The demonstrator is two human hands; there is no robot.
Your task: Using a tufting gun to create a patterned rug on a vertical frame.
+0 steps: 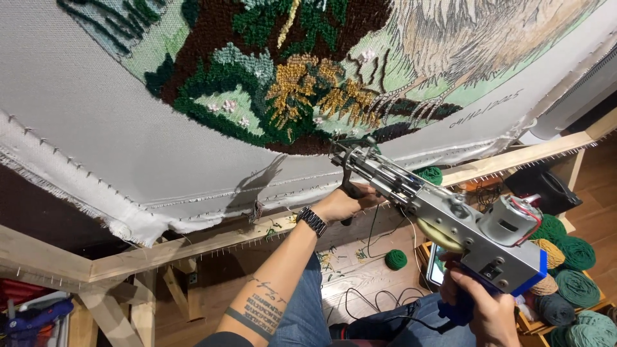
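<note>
Gripping the tufting gun [443, 218] at both ends, the person presses its needle tip against the lower edge of the tufted rug design [302, 77] on the stretched backing cloth [96, 122]. The left hand [344, 202] wraps its fingers around the black front handle — most of that handle is hidden inside the fist. The right hand [482, 308] closes on the blue rear grip, its lower part cut off by the picture's edge. The design runs out of view at the top. Below the wooden frame [212, 241], the gun's body blocks part of a crate of yarn cones [572, 270]; a green yarn ball [396, 259] and cables lie on the floor.
</note>
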